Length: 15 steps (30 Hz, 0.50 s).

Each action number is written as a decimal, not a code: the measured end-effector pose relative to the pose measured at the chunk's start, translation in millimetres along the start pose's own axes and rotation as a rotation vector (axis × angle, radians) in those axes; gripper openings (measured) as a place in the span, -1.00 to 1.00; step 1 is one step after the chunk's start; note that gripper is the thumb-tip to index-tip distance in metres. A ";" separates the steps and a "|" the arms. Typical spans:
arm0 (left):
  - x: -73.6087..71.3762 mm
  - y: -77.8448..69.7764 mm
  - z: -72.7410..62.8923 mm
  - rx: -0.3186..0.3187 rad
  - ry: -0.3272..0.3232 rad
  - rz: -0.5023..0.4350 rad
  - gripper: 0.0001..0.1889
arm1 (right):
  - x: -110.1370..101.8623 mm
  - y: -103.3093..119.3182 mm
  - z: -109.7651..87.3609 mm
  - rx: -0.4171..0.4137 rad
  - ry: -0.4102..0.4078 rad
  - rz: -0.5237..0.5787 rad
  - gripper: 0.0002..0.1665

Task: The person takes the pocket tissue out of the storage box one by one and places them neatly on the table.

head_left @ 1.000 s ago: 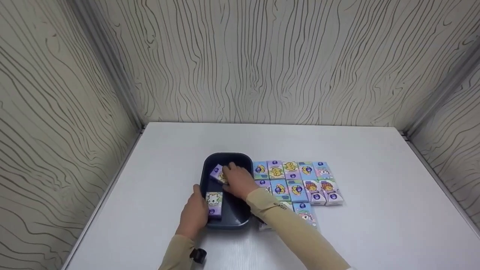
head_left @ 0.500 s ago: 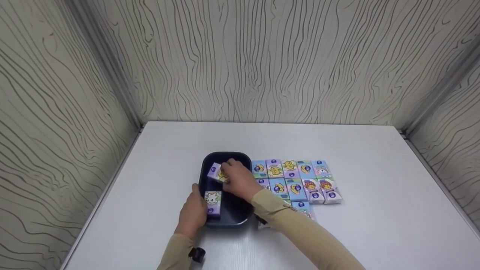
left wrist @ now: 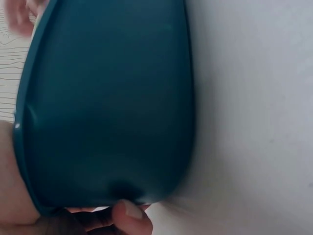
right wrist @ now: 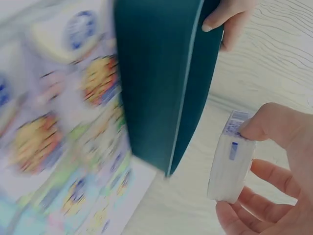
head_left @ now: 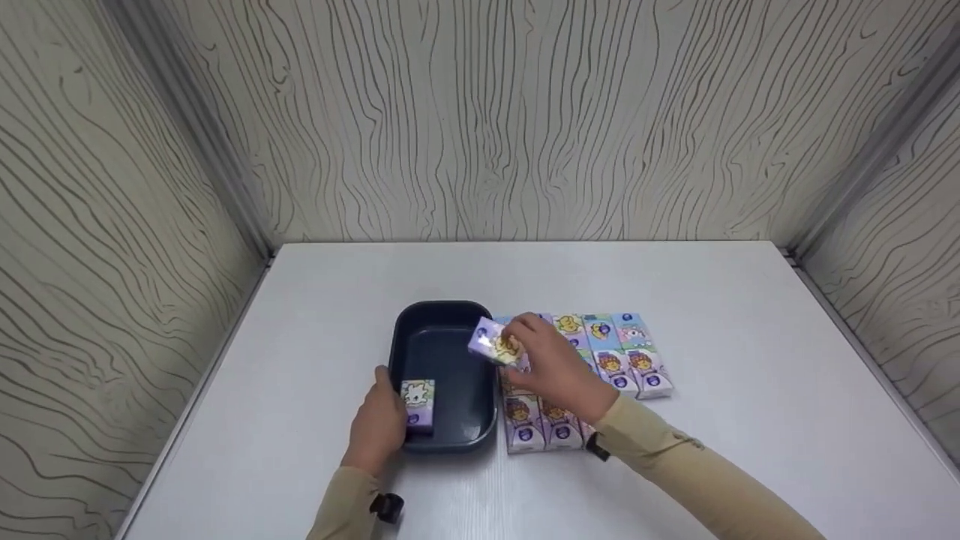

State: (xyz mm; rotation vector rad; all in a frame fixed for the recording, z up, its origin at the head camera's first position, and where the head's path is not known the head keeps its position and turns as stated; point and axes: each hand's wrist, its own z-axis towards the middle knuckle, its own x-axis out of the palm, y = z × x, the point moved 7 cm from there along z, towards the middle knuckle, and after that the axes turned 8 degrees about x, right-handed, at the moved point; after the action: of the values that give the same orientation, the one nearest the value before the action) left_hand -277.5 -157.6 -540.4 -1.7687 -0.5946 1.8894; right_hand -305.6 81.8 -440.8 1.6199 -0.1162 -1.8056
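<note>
A dark blue-green tray (head_left: 454,444) stands on the table, with one cartoon-printed purple-and-white pocket tissue pack (head_left: 418,407) inside at its near left. My left hand (head_left: 377,422) grips the tray's left wall, and fingertips (left wrist: 133,218) show at the wall in the left wrist view. Above the tray's right rim, my right hand (head_left: 559,369) pinches another purple tissue pack (head_left: 491,341) between thumb and fingers. The right wrist view shows that pack's white side (right wrist: 229,159), held clear of the tray.
Several cartoon-printed tissue packs (head_left: 649,373) lie in rows right beside the tray; my right hand and forearm hide some. The white table (head_left: 720,315) is bounded by a wood-grain back wall (head_left: 480,135) and side walls.
My right hand has lifted the purple tissue pack off the tray's floor and carried it right, over the rim. My left hand stays on the tray. The head view has shifted slightly.
</note>
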 end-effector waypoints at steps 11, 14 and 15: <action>-0.2 -1.5 0.8 -0.008 0.031 -0.013 -0.47 | -34.5 -81.2 -72.8 0.234 -0.045 -0.011 -0.53; -1.9 -1.7 -0.4 -0.007 0.032 -0.020 -0.48 | -38.0 -101.5 -94.7 0.307 -0.042 -0.012 -0.52; -2.6 -2.1 -0.6 -0.003 0.031 -0.018 -0.48 | -38.8 -107.7 -102.1 0.332 -0.042 -0.014 -0.52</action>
State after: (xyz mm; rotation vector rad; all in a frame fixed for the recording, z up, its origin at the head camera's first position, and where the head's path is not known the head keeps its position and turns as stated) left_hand -276.6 -157.5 -537.1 -1.7857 -0.6001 1.8468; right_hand -260.7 221.9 -483.9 1.8104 -0.4459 -1.9070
